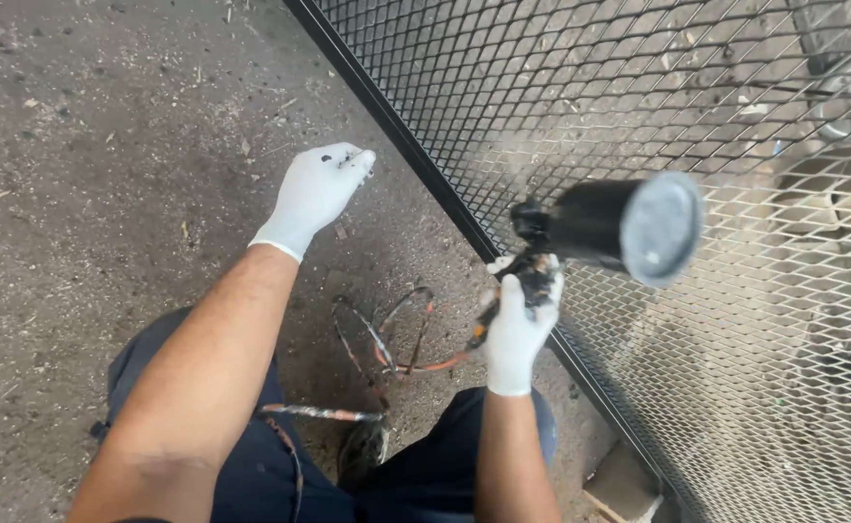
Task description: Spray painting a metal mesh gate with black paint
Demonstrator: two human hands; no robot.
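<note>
White gloves, smudged with dark paint, cover both hands. The left hand hangs above the dirt floor with fingers loosely apart and nothing in it, held out to the side, clear of the mesh, likely for balance while the person crouches. Between the knees an orange hose, streaked with black, loops across the ground and climbs to the tool, slack enough to let it move freely. The right hand is clamped on the grip of a spray gun, whose black cup tips towards the camera so its grey lid faces up. The gun sits just before the black-framed metal mesh panel, close to its lower frame, apparently so the nozzle faces the grid.
</note>
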